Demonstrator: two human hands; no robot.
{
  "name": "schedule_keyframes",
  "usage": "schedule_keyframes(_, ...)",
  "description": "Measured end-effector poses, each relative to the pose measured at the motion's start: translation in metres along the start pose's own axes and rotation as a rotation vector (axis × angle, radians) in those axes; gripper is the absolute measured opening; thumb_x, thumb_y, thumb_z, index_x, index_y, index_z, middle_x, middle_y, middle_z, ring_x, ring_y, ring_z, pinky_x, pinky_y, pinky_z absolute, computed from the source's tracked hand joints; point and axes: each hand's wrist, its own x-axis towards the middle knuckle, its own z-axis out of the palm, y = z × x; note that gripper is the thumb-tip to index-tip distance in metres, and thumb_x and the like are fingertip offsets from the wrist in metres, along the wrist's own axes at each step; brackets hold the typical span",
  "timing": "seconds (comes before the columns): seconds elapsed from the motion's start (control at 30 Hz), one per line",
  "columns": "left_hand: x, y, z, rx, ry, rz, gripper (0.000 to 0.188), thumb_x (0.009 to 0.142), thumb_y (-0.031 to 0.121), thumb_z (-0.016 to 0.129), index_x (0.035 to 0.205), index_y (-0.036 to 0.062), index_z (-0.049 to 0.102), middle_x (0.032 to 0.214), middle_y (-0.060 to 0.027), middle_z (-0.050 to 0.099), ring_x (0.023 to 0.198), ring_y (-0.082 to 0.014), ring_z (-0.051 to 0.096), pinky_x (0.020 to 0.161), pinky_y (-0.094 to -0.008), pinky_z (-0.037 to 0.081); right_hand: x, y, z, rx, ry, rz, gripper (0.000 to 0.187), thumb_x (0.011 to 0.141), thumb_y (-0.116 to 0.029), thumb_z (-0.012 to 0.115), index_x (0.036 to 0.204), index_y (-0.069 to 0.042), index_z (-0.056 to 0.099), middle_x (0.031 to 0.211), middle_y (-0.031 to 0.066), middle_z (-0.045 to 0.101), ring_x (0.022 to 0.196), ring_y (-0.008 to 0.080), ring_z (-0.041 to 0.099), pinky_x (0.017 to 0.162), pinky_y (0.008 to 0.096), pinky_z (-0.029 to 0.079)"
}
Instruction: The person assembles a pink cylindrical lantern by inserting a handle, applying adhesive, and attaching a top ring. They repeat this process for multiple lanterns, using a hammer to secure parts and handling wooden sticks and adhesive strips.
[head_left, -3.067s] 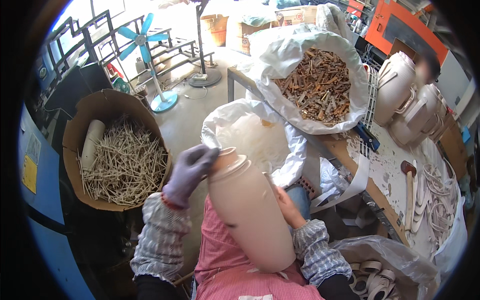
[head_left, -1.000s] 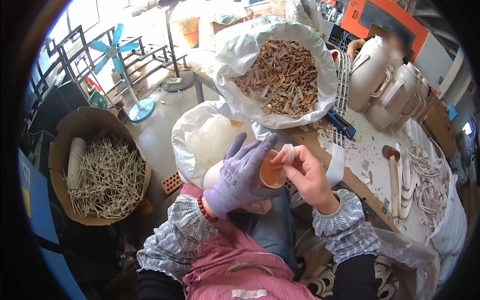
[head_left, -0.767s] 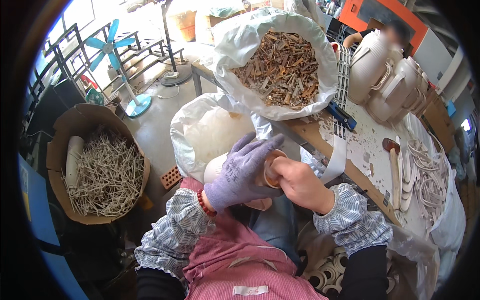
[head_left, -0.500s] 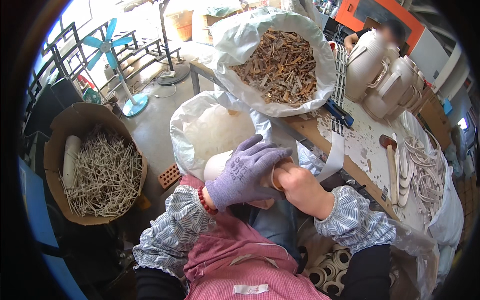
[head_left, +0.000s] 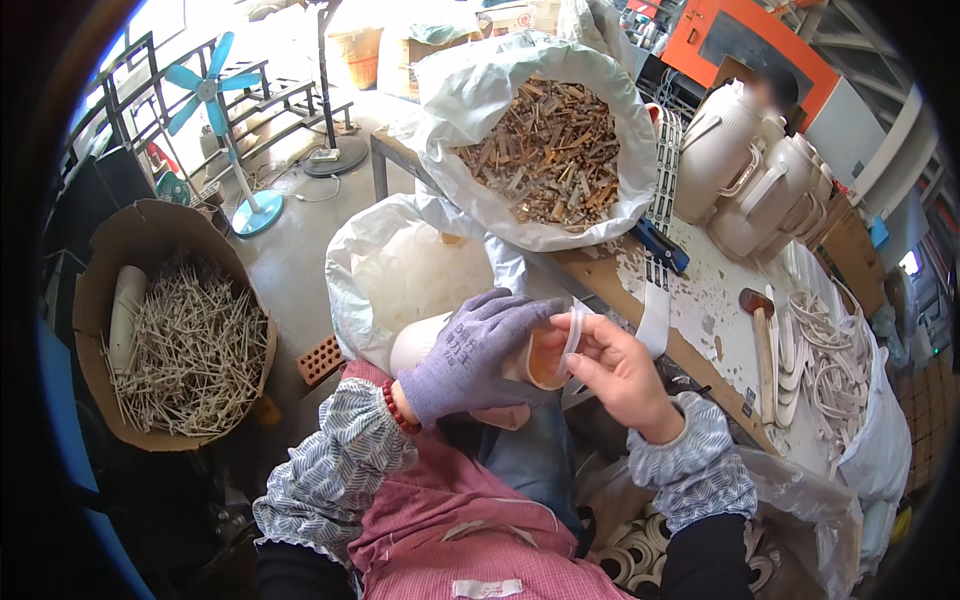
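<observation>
Under my left hand point(head_left: 475, 352), in a purple-grey knit glove, lies a pale jug body point(head_left: 411, 343) tilted across my lap. My gloved fingers are wrapped round it near its open mouth, which points right and shows amber inside. My bare right hand point(head_left: 622, 368) pinches a thin translucent ring point(head_left: 574, 338) between thumb and fingers, just beside that mouth. Part of the jug is hidden behind the glove.
Ahead is a bag of brown strips point(head_left: 560, 140), with another white bag point(head_left: 350, 290) below it. Pale jugs point(head_left: 712, 150), a hammer point(head_left: 762, 350) and loose handles point(head_left: 835, 350) lie on the right table point(head_left: 690, 310). A carton point(head_left: 100, 300) of thin pieces stands left.
My right hand has drawn back a little from the jug's mouth and its fingers have loosened out of a fist. The ring now shows upright in its fingertips.
</observation>
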Motion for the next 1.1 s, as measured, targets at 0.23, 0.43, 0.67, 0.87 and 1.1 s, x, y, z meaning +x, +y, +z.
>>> schedule_keyframes(0.23, 0.003, -0.001, -0.001, -0.062, -0.039, -0.047, 0.088, 0.058, 0.029, 0.087, 0.136, 0.0072, 0.05, 0.124, -0.014, 0.06, 0.118, -0.036, 0.055, 0.1, -0.0446, 0.044, 0.006, 0.01, 0.017, -0.878, 0.01, -0.364, 0.017, 0.077, 0.006, 0.055, 0.092, -0.001, 0.052, 0.087, 0.0175, 0.056, 0.083, 0.0386, 0.06, 0.071, 0.0421, 0.051)
schedule_keyframes(0.43, -0.004, -0.001, 0.011, -0.078, -0.05, 0.005, 0.092, 0.057, 0.03, 0.087, 0.137, 0.009, 0.049, 0.121, -0.0137, 0.061, 0.116, -0.0356, 0.056, 0.1, -0.0451, 0.043, 0.005, 0.011, 0.009, -0.947, -0.197, -0.302, 0.007, 0.078, 0.0, 0.057, 0.085, -0.002, 0.058, 0.085, 0.0157, 0.062, 0.078, 0.0352, 0.063, 0.068, 0.0411, 0.052)
schedule_keyframes(0.67, -0.014, 0.0, 0.01, -0.007, -0.065, 0.104, 0.087, 0.054, 0.035, 0.09, 0.13, 0.0092, 0.056, 0.12, -0.0135, 0.062, 0.115, -0.0348, 0.057, 0.099, -0.0453, 0.044, -0.009, 0.013, 0.021, -0.99, -0.094, -0.348, 0.012, 0.078, -0.005, 0.062, 0.09, -0.004, 0.063, 0.084, 0.0156, 0.062, 0.083, 0.0332, 0.065, 0.07, 0.0383, 0.054)
schedule_keyframes(0.87, -0.006, 0.007, -0.01, -0.083, -0.135, 0.185, 0.074, 0.061, 0.031, 0.086, 0.127, 0.0088, 0.058, 0.117, -0.0122, 0.064, 0.111, -0.0329, 0.06, 0.095, -0.0452, 0.048, -0.008, 0.016, 0.028, -1.074, -0.076, -0.363, 0.014, 0.077, -0.015, 0.068, 0.088, -0.007, 0.064, 0.082, 0.0146, 0.063, 0.084, 0.0325, 0.065, 0.068, 0.0395, 0.053)
schedule_keyframes(1.1, -0.004, -0.001, -0.013, -0.045, -0.347, 0.285, 0.057, 0.071, 0.023, 0.076, 0.125, 0.0169, 0.061, 0.122, -0.0078, 0.061, 0.114, -0.0291, 0.058, 0.093, -0.0438, 0.048, -0.012, 0.008, -0.002, -0.731, -0.431, -0.259, 0.011, 0.08, -0.016, 0.066, 0.089, -0.009, 0.066, 0.079, 0.0146, 0.065, 0.072, 0.0339, 0.065, 0.067, 0.0411, 0.053)
